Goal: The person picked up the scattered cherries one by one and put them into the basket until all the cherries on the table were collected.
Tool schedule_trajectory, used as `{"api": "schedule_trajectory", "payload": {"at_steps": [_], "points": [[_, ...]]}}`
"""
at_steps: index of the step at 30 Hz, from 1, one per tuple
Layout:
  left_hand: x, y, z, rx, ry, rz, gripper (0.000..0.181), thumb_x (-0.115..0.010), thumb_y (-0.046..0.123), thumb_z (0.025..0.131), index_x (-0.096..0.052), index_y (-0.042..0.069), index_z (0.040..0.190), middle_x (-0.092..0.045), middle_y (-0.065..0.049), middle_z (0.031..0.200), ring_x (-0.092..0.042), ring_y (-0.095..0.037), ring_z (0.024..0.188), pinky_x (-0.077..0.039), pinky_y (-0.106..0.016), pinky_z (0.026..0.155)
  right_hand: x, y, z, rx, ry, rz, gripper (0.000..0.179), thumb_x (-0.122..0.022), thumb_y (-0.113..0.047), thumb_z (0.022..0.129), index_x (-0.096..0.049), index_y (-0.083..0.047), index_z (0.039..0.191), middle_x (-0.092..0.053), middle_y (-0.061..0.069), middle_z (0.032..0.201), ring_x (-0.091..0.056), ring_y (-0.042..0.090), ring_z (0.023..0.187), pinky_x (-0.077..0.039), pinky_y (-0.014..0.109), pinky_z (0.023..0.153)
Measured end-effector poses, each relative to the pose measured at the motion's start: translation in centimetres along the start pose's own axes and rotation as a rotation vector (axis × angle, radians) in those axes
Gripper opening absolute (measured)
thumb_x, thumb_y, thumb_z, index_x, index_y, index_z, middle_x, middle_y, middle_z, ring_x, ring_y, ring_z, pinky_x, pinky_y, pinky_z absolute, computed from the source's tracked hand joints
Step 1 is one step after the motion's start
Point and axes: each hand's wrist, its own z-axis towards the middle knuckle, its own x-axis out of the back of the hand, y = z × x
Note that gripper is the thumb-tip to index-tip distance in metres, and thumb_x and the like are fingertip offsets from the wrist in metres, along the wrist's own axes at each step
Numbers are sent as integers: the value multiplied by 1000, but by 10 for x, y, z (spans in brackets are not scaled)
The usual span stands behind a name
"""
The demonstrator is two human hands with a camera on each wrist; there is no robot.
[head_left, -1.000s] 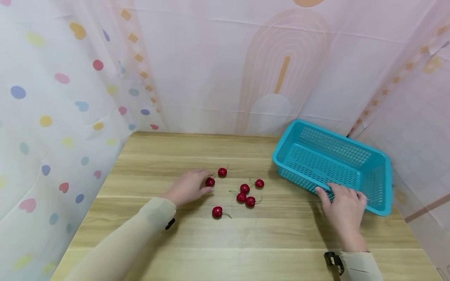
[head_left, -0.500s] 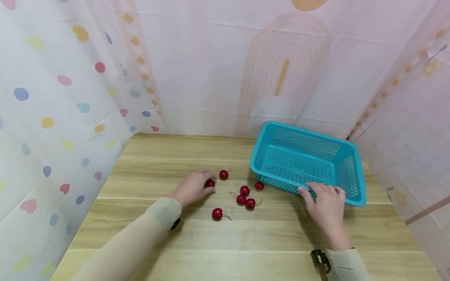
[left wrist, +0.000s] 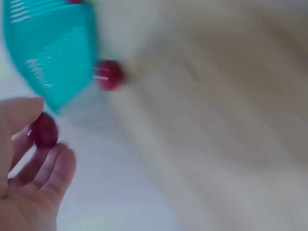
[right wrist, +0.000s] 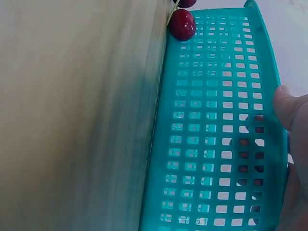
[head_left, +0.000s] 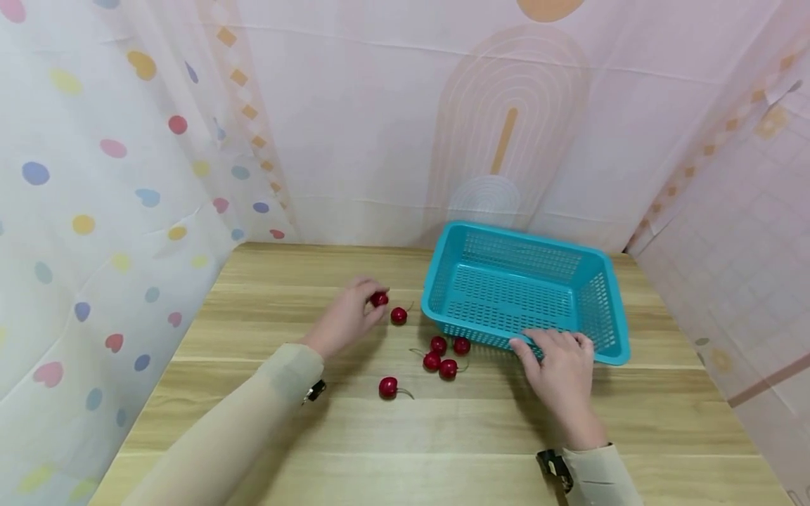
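My left hand [head_left: 344,316] pinches a dark red cherry [left wrist: 45,131] between thumb and fingers, a little left of the basket. Close by its fingertips, another cherry [head_left: 399,315] lies on the table. The right hand [head_left: 562,372] grips the near rim of a turquoise perforated basket [head_left: 620,330], thumb outside and fingers over the edge. Nothing is visible inside the basket. Against its near wall sits a cherry [head_left: 461,345], also seen in the right wrist view. Several more form a cluster [head_left: 432,361] beside it, and a single stemmed cherry [head_left: 389,387] lies nearer to me.
The wood-grain table [head_left: 443,457] carries everything. A patterned cloth [head_left: 354,140] hangs along its back edge, and more cloth hangs at the left and right sides. The basket stands close to the back cloth.
The right hand has slid the basket leftward, up to the cherries. The left hand has taken hold of a cherry and moved it away from me, off its former spot.
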Motion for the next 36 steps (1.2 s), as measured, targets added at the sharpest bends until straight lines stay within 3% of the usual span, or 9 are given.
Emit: {"api": "schedule_trajectory", "payload": {"at_steps": [4, 7, 11, 16, 21, 23, 26, 30, 36], "points": [[9, 40, 23, -86, 49, -3, 39, -77, 20, 100, -70, 7, 137, -67, -14, 138, -67, -31, 123, -60, -46, 105, -3, 0, 1, 12, 28, -6, 42, -74, -48, 96, -82, -7, 103, -81, 17, 94, -73, 41, 91, -42, 66, 96], [2, 65, 41, -183, -16, 79, 39, -77, 24, 101, -70, 10, 137, -69, -9, 138, -67, -28, 128, -58, -43, 110, -5, 1, 3, 18, 30, -13, 39, -77, -44, 93, -82, -7, 103, -81, 17, 94, -73, 41, 91, -43, 66, 96], [-20, 81, 62, -260, -113, 169, 36, -75, 28, 102, -72, 13, 135, -73, -5, 135, -66, -24, 128, -56, -40, 113, -6, -4, 4, 7, 4, -33, 35, -82, -37, 89, -81, -7, 105, -81, 17, 96, -72, 42, 94, -44, 66, 97], [-45, 84, 77, -176, -249, 89, 37, -74, 29, 103, -72, 11, 136, -75, -3, 129, -67, -21, 121, -56, -37, 111, -4, -16, -1, -13, 49, -143, 48, -67, -50, 99, -81, -9, 118, -79, 22, 106, -66, 50, 103, -46, 66, 93], [-54, 88, 86, -92, -305, 50, 43, -75, 30, 102, -69, 11, 140, -75, -4, 132, -67, -22, 124, -57, -38, 110, 0, -23, -2, -22, 153, -309, 63, -51, -64, 104, -81, -14, 125, -79, 24, 115, -64, 52, 99, -54, 58, 69], [-56, 91, 91, -91, -313, 73, 42, -74, 31, 103, -69, 11, 140, -74, -5, 135, -67, -23, 126, -57, -39, 110, 2, -23, -2, -40, 163, -295, 60, -56, -62, 103, -82, -12, 121, -79, 24, 112, -66, 52, 100, -55, 53, 55], [-57, 94, 97, -83, -330, 101, 42, -73, 31, 104, -69, 12, 140, -74, -4, 138, -67, -21, 127, -56, -38, 111, 2, -21, -1, -62, 131, -205, 51, -71, -53, 97, -82, -7, 115, -79, 24, 106, -68, 49, 103, -56, 54, 47], [-55, 97, 101, -61, -352, 127, 41, -72, 30, 105, -68, 13, 142, -73, -4, 140, -67, -21, 129, -56, -38, 112, 0, -14, 0, -41, 58, -119, 44, -85, -40, 89, -78, -1, 109, -78, 25, 101, -72, 46, 97, -61, 59, 56], [-54, 95, 101, -64, -341, 129, 40, -70, 31, 106, -68, 14, 142, -73, -3, 140, -65, -22, 133, -54, -38, 114, -4, -3, 0, 15, 45, -94, 44, -85, -41, 87, -77, -2, 106, -78, 23, 96, -71, 43, 87, -61, 55, 57]]}}
